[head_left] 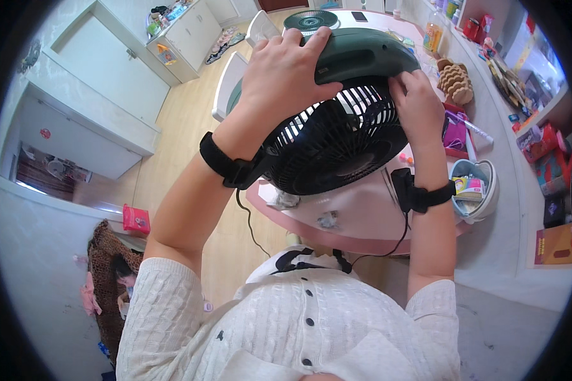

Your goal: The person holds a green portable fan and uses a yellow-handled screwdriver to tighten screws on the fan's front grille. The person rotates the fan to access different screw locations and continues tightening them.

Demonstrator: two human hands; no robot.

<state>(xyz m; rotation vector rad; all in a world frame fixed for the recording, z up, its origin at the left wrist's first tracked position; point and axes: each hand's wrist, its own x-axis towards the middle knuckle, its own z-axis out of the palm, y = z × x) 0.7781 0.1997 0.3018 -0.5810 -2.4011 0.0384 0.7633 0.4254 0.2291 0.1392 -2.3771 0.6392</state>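
A fan (337, 136) with a black slatted grille and a dark green housing is tilted over the table, its green part upward. My left hand (290, 66) grips the green housing from the upper left, with fingers over the top and the thumb stretched along its lower edge. At the right end of the housing, the curled fingers of my right hand (418, 105) hold the rim where green meets black. The fingertips of that hand are partly hidden. Black straps with small devices circle both wrists. Beyond the fan lies a round green grille piece (311, 21).
Crumpled clear plastic (328, 220) lies on the pink-edged table (362, 240). To the right stand a white bucket (487, 190) of packets, a magenta tray (454, 130) and a brown woven item (455, 82). A phone (360, 16) rests far back; white chairs (222, 95) line the left.
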